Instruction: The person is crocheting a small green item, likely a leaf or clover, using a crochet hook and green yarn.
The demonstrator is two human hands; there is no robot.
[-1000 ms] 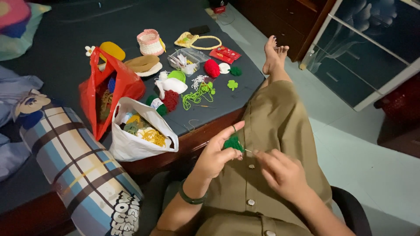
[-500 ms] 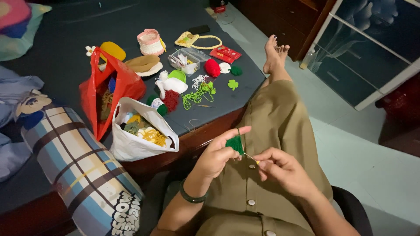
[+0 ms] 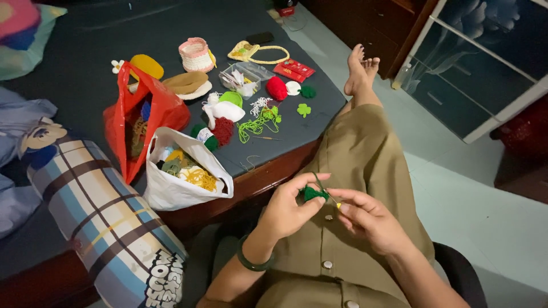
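Note:
My left hand (image 3: 289,206) pinches a small dark green crochet piece (image 3: 313,194) over my lap. My right hand (image 3: 368,219) is just right of it, fingers closed on a thin crochet hook (image 3: 326,194) with a yellow grip that pokes into the piece. A green bangle (image 3: 251,263) sits on my left wrist. I sit in olive clothes (image 3: 359,165) with my legs stretched out, bare feet (image 3: 361,67) resting by the corner of the dark bed.
On the dark bed (image 3: 85,74) lie a red bag (image 3: 142,120) and a white bag (image 3: 180,177) of yarn, small crochet items, light green yarn (image 3: 260,121), a clear box (image 3: 245,77). A plaid bolster (image 3: 108,222) lies left. A glass-door cabinet (image 3: 485,63) stands right.
Both hands have kept working the green piece in my lap, shifting slightly; the hook angle and finger positions change a little. Nothing on the bed has moved.

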